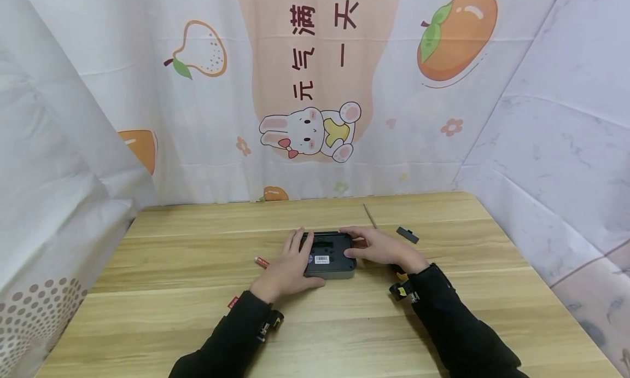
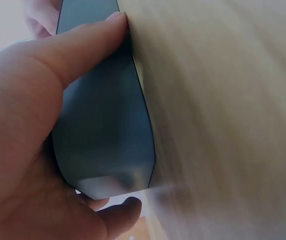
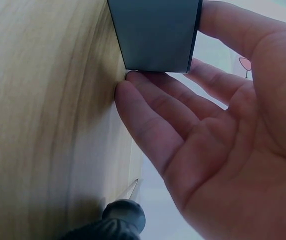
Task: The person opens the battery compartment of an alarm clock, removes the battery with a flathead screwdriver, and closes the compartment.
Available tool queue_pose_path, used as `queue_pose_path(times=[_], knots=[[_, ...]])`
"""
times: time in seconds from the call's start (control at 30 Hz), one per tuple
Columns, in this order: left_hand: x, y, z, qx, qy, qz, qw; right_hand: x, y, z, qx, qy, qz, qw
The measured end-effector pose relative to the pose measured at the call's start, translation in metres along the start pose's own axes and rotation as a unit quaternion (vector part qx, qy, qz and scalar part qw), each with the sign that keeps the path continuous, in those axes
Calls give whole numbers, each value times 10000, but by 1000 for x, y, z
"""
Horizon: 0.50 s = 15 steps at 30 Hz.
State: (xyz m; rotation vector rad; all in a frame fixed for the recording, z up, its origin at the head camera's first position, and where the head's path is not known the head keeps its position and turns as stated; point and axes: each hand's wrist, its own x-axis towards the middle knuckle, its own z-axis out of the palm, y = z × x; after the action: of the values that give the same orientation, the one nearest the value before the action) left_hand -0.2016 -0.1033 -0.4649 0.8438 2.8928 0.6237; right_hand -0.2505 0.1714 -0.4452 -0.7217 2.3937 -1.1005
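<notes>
A dark box-shaped device (image 1: pixel 332 252) with rounded corners lies on the table between the hands. Its upper side shows a white barcode label and a dark recess; its kind is not clear. My left hand (image 1: pixel 287 267) holds its left end, with the thumb along the near side (image 2: pixel 103 125) and fingers around the end. At the right end my right hand (image 1: pixel 376 248) grips it, thumb on top and fingertips against the end face (image 3: pixel 155 37). Below that palm lies a screwdriver (image 3: pixel 123 212), its shaft (image 1: pixel 370 216) pointing away; the right arm covers much of the handle.
A small dark cover (image 1: pixel 407 234) lies on the table (image 1: pixel 315 334) beyond the right hand. A red-and-white battery (image 1: pixel 262 262) sits left of the left hand, and another red piece (image 1: pixel 233 302) is partly hidden by the left sleeve. Printed curtains (image 1: pixel 206 121) stand behind.
</notes>
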Motion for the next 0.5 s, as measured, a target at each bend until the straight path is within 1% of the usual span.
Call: queue_pose_path(times=[0.1,0.27,0.37,0.5], knots=[[0,-1,-2,-6,-6,65,10000,0,-1,0,17,2,66,10000],[0,-6,-8,-31,-58,275,9996,0,-1,-1,-16,1,86,10000],[-1,-8,-11,-132,-141,313,9993,0,0,-1,-19,5,107,9999],[-1,-8,-13,-188,-239,285,9991,0,1,0,-32,-2,80,10000]])
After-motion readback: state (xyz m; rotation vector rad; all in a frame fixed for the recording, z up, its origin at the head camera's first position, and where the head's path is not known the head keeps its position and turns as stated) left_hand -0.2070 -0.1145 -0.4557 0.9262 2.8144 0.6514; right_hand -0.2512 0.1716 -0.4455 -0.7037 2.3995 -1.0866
